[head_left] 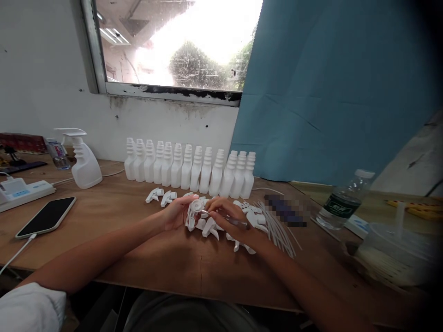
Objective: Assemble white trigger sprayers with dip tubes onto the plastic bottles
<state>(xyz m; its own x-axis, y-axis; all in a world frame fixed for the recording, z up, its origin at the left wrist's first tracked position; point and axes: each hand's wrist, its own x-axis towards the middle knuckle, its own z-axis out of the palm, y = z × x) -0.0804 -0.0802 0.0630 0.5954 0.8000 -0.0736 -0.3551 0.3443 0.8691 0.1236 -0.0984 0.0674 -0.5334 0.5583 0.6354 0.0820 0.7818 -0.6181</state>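
Note:
My left hand is closed around a white trigger spray head, its round collar side turned up. In my right hand is a slim metal tool, whose thin tip meets the collar of that spray head; its exact kind does not show. Below and between the hands lie more white spray heads, partly covered by my fingers. Two others rest to the left of my left hand. By my right wrist, thin white tubes lie in a loose bundle beside further white parts.
White bottles stand in a row along the wall. An assembled spray bottle is at left, near a phone and power strip. On the right are a water bottle and a plastic cup.

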